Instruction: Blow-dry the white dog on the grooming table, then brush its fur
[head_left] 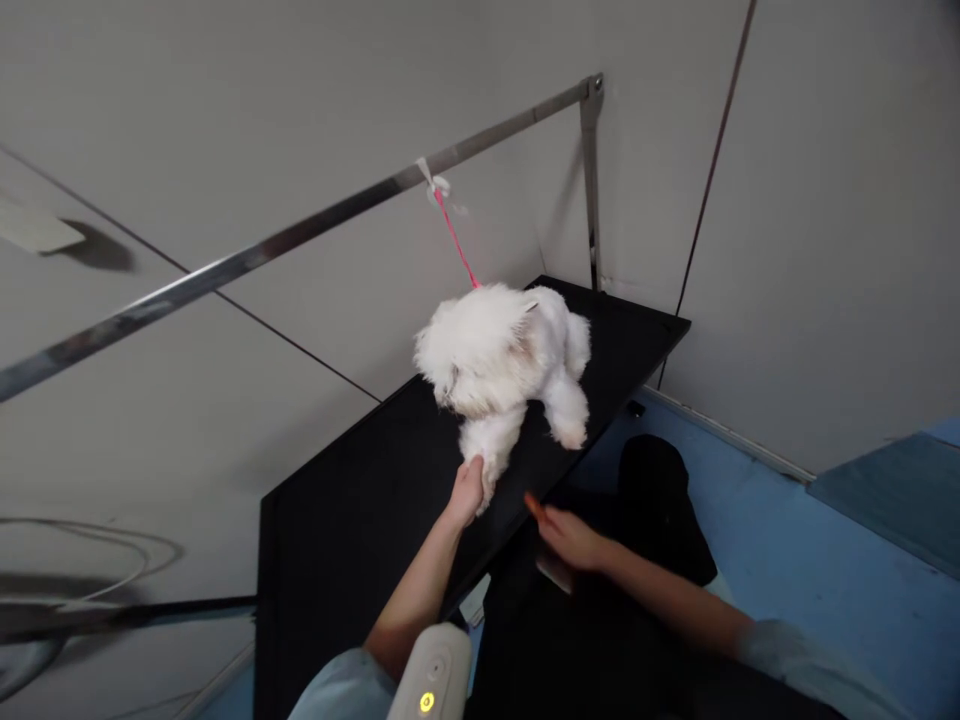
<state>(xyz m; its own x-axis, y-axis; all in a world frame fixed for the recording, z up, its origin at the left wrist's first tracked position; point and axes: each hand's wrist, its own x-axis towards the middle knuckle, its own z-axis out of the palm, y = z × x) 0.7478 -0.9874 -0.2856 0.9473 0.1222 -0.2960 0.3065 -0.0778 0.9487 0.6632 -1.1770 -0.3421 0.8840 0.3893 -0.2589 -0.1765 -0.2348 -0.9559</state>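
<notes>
A fluffy white dog [487, 345] stands on a black grooming table [360, 520], its head lowered towards the left. My left hand [466, 492] is closed around the lower part of one of its front legs [491, 445]. Just off the table's near edge, my right hand [574, 538] grips a small tool with an orange-brown end [534, 506]. A pale, blurred part shows below that hand, and the tool's kind cannot be made out. From the dog's neck area a pink cord [457, 240] runs up to the metal bar.
The metal bar [315, 230] spans above the table, held by an upright post [590, 190] at the far end. Grey walls stand behind. A pale device with a yellow light [435, 670] is at the bottom. Blue floor [787, 540] lies to the right; cables [112, 540] hang at left.
</notes>
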